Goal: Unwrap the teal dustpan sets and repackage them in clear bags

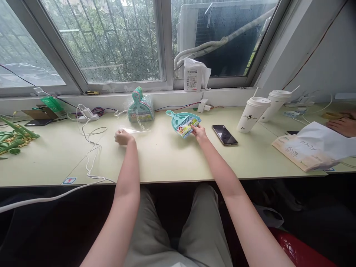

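In my right hand (198,132) is a small teal dustpan (178,121) with a bright printed label across its front, its looped handle pointing to the left. The fingers pinch it by the lower right corner, above the table. My left hand (124,137) is closed, with the edge of a clear plastic bag (139,129) running into its fingers. Inside that bag stands a stack of similar dustpans (139,105), handles up, leaning by the window ledge. Several handle edges show in teal, pink and white.
A phone (224,135) lies right of my right hand, before two lidded paper cups (251,115) with straws. Further right are a paper bag (308,146) and another person's hand (343,125). White cables (90,148) and a power strip (88,117) lie left. A white package (194,75) stands on the sill.
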### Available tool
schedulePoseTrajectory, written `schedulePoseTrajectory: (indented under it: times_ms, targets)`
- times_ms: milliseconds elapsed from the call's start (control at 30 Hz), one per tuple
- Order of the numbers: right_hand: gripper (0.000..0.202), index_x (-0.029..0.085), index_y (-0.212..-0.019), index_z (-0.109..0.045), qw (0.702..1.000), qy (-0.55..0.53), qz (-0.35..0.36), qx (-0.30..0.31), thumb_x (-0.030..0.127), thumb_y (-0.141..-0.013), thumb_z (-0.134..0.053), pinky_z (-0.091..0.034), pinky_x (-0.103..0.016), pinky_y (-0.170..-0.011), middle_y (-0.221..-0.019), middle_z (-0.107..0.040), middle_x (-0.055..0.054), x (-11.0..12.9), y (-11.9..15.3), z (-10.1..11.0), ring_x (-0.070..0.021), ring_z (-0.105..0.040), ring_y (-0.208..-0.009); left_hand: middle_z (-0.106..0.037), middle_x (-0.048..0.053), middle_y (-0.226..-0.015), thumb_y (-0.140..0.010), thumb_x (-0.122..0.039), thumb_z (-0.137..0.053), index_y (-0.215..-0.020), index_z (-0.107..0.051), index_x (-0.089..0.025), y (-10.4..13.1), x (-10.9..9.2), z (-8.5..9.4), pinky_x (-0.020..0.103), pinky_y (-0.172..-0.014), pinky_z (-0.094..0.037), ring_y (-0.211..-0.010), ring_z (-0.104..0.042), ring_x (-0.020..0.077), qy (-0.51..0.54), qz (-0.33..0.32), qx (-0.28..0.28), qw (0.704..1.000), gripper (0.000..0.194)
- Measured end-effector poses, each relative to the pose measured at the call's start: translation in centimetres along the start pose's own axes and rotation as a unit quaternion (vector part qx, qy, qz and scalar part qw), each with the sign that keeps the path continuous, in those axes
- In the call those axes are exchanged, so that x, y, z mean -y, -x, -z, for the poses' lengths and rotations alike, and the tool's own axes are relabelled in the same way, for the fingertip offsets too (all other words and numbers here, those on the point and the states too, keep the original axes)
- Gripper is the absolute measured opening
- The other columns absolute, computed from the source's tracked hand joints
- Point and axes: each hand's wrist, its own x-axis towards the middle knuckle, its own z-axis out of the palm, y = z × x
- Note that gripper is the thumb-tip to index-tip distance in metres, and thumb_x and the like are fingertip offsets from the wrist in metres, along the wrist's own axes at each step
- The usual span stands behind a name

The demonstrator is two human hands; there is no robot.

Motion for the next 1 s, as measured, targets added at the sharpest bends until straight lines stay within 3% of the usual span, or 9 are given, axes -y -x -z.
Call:
schedulePoseTrajectory:
  times_ms: [100, 200, 300, 433, 500, 600, 700, 833, 1000]
  targets:
    - [0.018, 0.016, -0.087, -0.062, 1.000, 0.002, 0.004, 0.005, 0.001, -0.080, -0.067, -0.063, -0.029, -0.084, -0.080, -0.073, -0.001, -0.2, 0.1, 0.0, -0.0134, -0.073, -0.077, -0.059, 0.015, -0.127, -0.095, -0.017, -0.046, -0.126, -0.051, -0.022, 0.5, -0.5, 1.1, 0.046, -0.098, -0.046, -0.126, -0.053, 0.0262, -0.005, -0.094, -0.022, 0.995, 0.032]
    - [0.017, 0.017, -0.089, -0.062, 1.000, 0.005, 0.012, 0.026, 0.003, -0.081, -0.067, -0.063, -0.029, -0.085, -0.083, -0.074, -0.001, -0.6, 0.5, -0.5, -0.0133, -0.072, -0.078, -0.047, 0.017, -0.144, -0.095, -0.029, -0.051, -0.134, -0.047, -0.022, 3.6, -2.0, 1.2, 0.049, -0.106, -0.039, -0.138, -0.041, 0.0278, 0.030, -0.225, 0.034, 0.973, 0.039]
    - [0.017, 0.017, -0.091, -0.062, 0.998, 0.007, 0.023, 0.053, 0.005, -0.081, -0.068, -0.062, -0.030, -0.089, -0.089, -0.074, -0.002, -1.2, 1.1, -1.3, -0.0137, -0.073, -0.083, -0.053, 0.016, -0.139, -0.096, -0.043, -0.049, -0.126, -0.055, -0.021, 8.1, -3.2, -0.4, 0.045, -0.106, -0.041, -0.134, -0.046, 0.0281, 0.121, -0.288, 0.276, 0.909, 0.037]
    - [0.014, 0.017, -0.093, -0.061, 0.995, 0.020, 0.028, 0.097, 0.008, -0.085, -0.066, -0.062, -0.030, -0.089, -0.090, -0.075, -0.002, -1.8, 1.7, -2.2, -0.0136, -0.073, -0.082, -0.068, 0.011, -0.103, -0.090, -0.055, -0.055, -0.127, -0.053, -0.020, 12.3, -2.9, -3.4, 0.040, -0.083, -0.054, -0.096, -0.066, 0.0253, 0.165, -0.114, 0.602, 0.773, 0.050]
    - [0.006, 0.016, -0.091, -0.061, 0.992, 0.054, 0.016, 0.117, 0.011, -0.089, -0.064, -0.063, -0.029, -0.082, -0.086, -0.075, -0.003, -1.8, 1.7, -2.3, -0.0137, -0.073, -0.075, -0.067, 0.007, -0.094, -0.085, -0.053, -0.063, -0.121, -0.056, -0.021, 12.6, -2.4, -4.4, 0.038, -0.077, -0.054, -0.086, -0.066, 0.0233, 0.185, -0.068, 0.596, 0.779, 0.048]
    - [0.012, 0.013, -0.083, -0.061, 0.977, 0.159, -0.034, 0.139, 0.018, -0.094, -0.059, -0.061, -0.024, -0.060, -0.070, -0.072, -0.006, -1.4, 1.3, -1.8, -0.0139, -0.069, -0.056, -0.065, 0.006, -0.090, -0.088, -0.048, -0.058, -0.102, -0.062, -0.020, 11.2, -2.0, -4.9, 0.034, -0.081, -0.051, -0.090, -0.064, 0.0219, 0.233, -0.077, 0.469, 0.849, 0.032]
    - [0.020, 0.012, -0.080, -0.059, 0.978, 0.194, -0.048, 0.066, 0.020, -0.098, -0.053, -0.051, -0.016, -0.044, -0.056, -0.067, -0.003, -0.9, 0.3, -0.8, -0.0097, -0.061, -0.041, -0.066, 0.008, -0.092, -0.092, -0.044, -0.051, -0.090, -0.063, -0.017, 9.3, -1.8, -5.1, 0.032, -0.087, -0.048, -0.094, -0.061, 0.0208, 0.243, -0.123, 0.384, 0.882, 0.029]
    - [0.022, 0.014, -0.094, -0.058, 0.996, 0.059, -0.005, -0.070, 0.024, -0.103, -0.041, -0.057, -0.016, -0.056, -0.063, -0.068, -0.002, -0.2, -0.9, 0.5, -0.0102, -0.069, -0.056, -0.067, 0.008, -0.091, -0.093, -0.044, -0.047, -0.088, -0.064, -0.017, 8.8, -1.3, -5.3, 0.031, -0.086, -0.047, -0.092, -0.061, 0.0208, 0.204, -0.129, 0.369, 0.897, 0.032]
    - [0.031, 0.014, -0.092, -0.064, 0.985, 0.170, -0.011, -0.023, 0.032, -0.103, -0.040, -0.061, -0.028, -0.068, -0.076, -0.071, -0.007, 0.0, -0.3, 0.1, -0.0142, -0.070, -0.064, -0.070, 0.009, -0.096, -0.095, -0.039, -0.044, -0.096, -0.068, -0.017, 11.4, -1.4, -4.3, 0.033, -0.088, -0.046, -0.095, -0.063, 0.0243, 0.169, -0.200, 0.391, 0.882, 0.032]
